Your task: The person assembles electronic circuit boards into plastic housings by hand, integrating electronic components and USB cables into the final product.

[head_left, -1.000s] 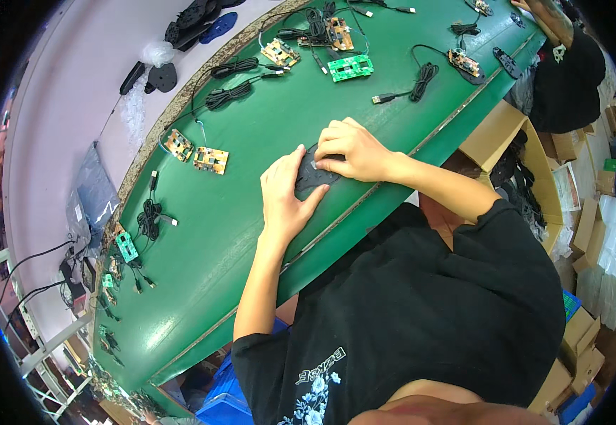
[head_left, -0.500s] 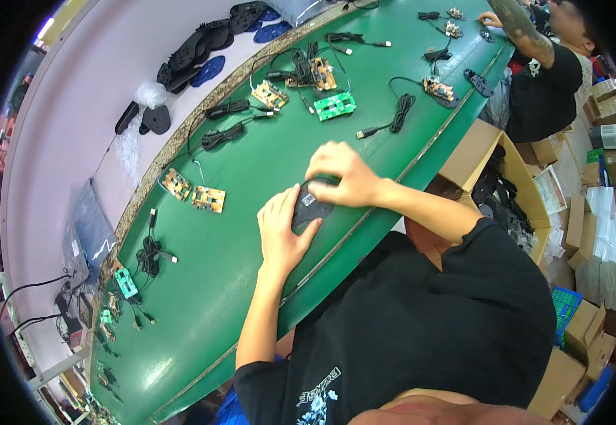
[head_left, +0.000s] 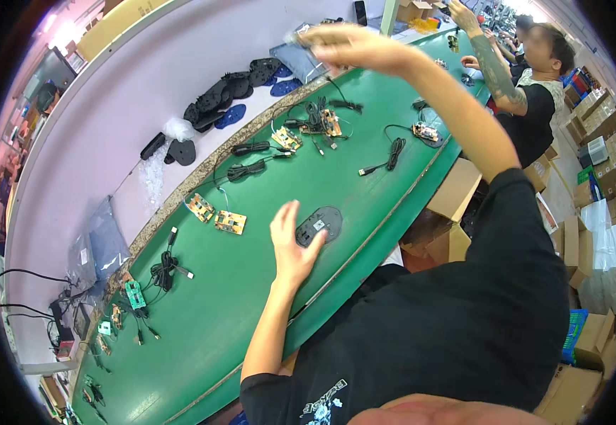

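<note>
A flat black oval plastic base plate (head_left: 328,221) with a small pale square label lies on the green bench. My left hand (head_left: 292,244) rests at its lower left end, thumb against the plate's edge and fingers spread apart on the other side. High over the far side of the bench, my right hand (head_left: 354,48) is stretched out flat, with nothing visible in it. Below its fingertips lies a grey plastic bag (head_left: 299,65). Nearest the plate on the bench are two tan circuit boards, one of them lying flat (head_left: 230,222).
Coiled black cables (head_left: 245,170) and more boards (head_left: 287,139) lie along the far edge of the green bench (head_left: 216,312). Black oval shells (head_left: 212,103) and blue ones (head_left: 231,116) sit on the pale ledge. Co-workers (head_left: 528,92) are at the right, beside cardboard boxes (head_left: 457,188).
My right hand has left the black plate and swung up and away to the far side. My left hand has loosened around the plate. The whole view has shifted.
</note>
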A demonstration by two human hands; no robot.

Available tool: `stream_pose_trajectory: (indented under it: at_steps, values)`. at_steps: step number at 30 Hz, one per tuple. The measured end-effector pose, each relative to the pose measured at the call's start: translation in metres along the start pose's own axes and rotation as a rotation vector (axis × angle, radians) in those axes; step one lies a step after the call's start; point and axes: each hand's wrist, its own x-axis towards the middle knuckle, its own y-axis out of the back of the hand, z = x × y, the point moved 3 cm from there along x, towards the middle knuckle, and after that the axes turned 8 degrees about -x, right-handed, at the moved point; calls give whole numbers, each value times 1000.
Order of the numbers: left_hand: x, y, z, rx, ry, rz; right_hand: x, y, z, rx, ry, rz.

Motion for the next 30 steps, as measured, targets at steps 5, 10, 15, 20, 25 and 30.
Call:
stream_pose_trajectory:
  at_steps: [5, 10, 15, 20, 25, 30]
  values:
    - [100, 54, 104, -36, -311, 532, 47, -7, -148, -55, 328, -128]
    - [74, 91, 111, -521, -5, 285, -25, -57, -140, -83, 350, -125]
    - [-9, 57, 41, -553, 406, -387, -160, -164, 13, 101, -73, -294]
    - [-36, 36, 37, -256, 503, -501, -196, -198, -11, -483, 94, -323]
    - [-10, 45, 49, -151, 325, -243, -178, -195, -34, -525, 100, -712]
    - [-18, 37, 14, -310, 541, -22, -125, -180, -27, 287, -35, -989]
